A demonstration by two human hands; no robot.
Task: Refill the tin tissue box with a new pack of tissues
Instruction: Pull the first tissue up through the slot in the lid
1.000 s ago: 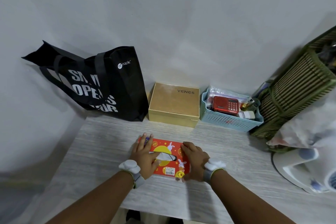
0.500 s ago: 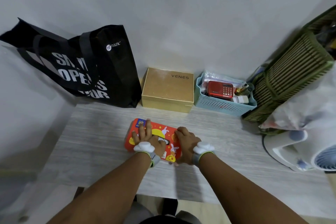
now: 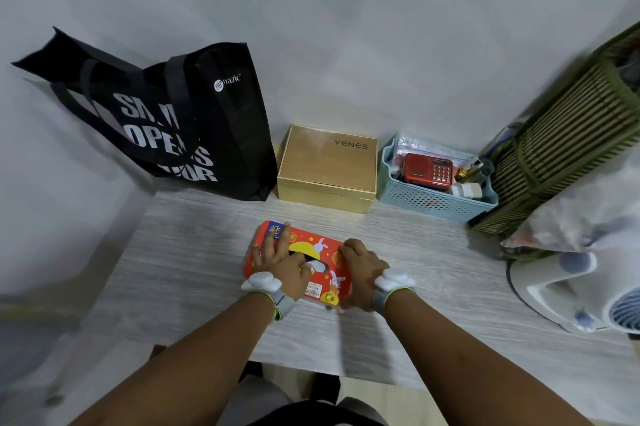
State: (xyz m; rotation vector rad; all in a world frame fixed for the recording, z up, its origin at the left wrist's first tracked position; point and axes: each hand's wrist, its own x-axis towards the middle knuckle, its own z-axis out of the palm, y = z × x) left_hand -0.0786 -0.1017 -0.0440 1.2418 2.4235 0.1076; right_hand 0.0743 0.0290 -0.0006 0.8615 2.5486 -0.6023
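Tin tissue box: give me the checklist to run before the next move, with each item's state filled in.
1. Tin tissue box lies flat on the table: ok.
2. Left hand steadies it, fingers spread straight on top: ok.
3. Right hand grips the box's right end, fingers curled over the edge: ok.
4. Tissue shows white at the top opening, beside the left thumb: ok.
5. Box fully closed: cannot tell, the seam is too small to read.
6. New pack in view: not ok, none shows on the table.
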